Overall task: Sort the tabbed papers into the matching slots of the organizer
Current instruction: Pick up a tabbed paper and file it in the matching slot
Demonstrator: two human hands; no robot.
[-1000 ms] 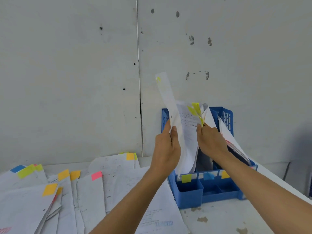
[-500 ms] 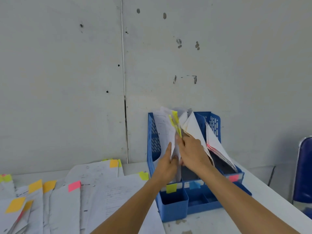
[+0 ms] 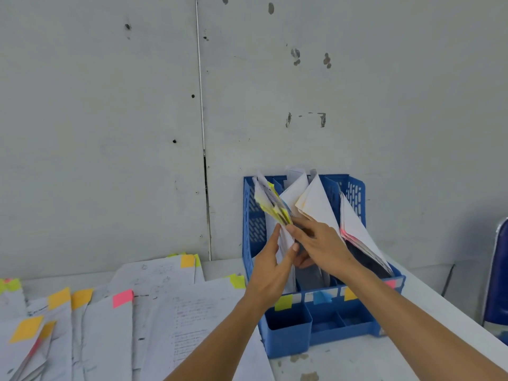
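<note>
1. Papers (image 3: 272,202) with yellow tabs are standing in the leftmost slot of the organizer (image 3: 288,328), leaning against white sheets (image 3: 316,199) in the next slots; loose sheets (image 3: 165,298) are lying spread at left.
2. The left hand (image 3: 270,270) is pinching the papers low down; the right hand (image 3: 321,243), fingers straight, is touching their tabbed edge.
3. A table (image 3: 357,361) is bearing everything, against a grey wall (image 3: 110,133).
</note>
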